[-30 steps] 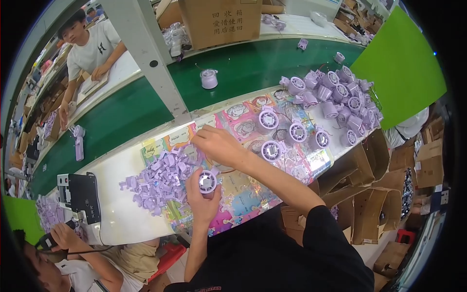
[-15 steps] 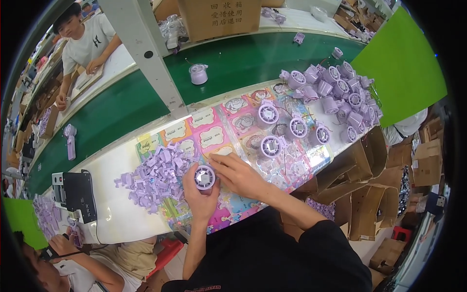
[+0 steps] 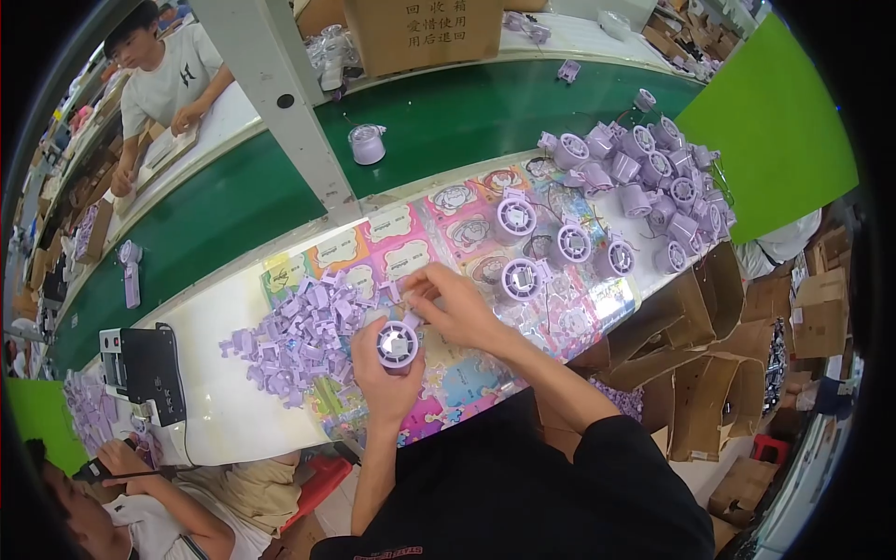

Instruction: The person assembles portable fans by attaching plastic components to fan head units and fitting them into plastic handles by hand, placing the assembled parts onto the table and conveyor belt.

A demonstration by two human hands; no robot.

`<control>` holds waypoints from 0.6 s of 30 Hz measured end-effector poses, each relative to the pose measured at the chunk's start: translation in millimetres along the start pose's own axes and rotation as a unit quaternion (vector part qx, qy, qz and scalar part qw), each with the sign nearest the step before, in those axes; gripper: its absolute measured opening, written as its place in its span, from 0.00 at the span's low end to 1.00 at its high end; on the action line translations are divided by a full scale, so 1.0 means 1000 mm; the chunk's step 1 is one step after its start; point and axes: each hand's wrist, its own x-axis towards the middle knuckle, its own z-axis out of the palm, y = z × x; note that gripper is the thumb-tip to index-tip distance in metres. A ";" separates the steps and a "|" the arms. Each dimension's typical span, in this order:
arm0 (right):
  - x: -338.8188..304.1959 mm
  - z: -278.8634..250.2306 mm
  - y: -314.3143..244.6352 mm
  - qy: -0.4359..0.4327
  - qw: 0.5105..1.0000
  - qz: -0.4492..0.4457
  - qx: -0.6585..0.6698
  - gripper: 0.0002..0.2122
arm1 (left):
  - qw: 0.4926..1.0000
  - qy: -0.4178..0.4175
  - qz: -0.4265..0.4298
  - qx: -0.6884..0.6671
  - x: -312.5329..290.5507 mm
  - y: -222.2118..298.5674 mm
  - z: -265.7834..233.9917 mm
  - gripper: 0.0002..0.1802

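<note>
Housing [image 3: 398, 345]: lilac, round, just below frame centre.
Left hand [image 3: 383, 387]: gripping housing between thumb and fingers.
Right hand [image 3: 453, 306]: fingers bent by housing's upper-right rim; cannot tell if pinching anything.

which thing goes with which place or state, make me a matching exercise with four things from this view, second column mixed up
Things
1. left hand
2. small lilac parts
3. printed cardboard box
4. black device

Places or states
A. beyond the green belt
B. near a co-worker's hand at lower left
C. heaped just left of the person's hands
D. holding a round lilac housing

Pairs: 1-D, 2-C, 3-A, 4-B
</note>
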 end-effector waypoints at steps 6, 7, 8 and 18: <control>0.039 0.008 0.011 -0.027 0.991 -0.046 -0.123 0.15 | 0.998 0.019 0.030 0.046 -0.005 0.003 -0.003 0.35; 0.042 0.011 0.015 -0.018 0.985 -0.076 -0.154 0.15 | 0.997 0.032 0.032 0.054 -0.006 0.002 -0.002 0.35; 0.045 0.013 0.016 -0.011 0.977 -0.108 -0.184 0.15 | 0.997 0.035 0.031 0.057 -0.007 0.002 -0.002 0.35; 0.023 -0.014 -0.005 0.053 0.995 -0.040 0.076 0.10 | 0.993 0.087 0.025 0.074 -0.011 -0.002 0.001 0.38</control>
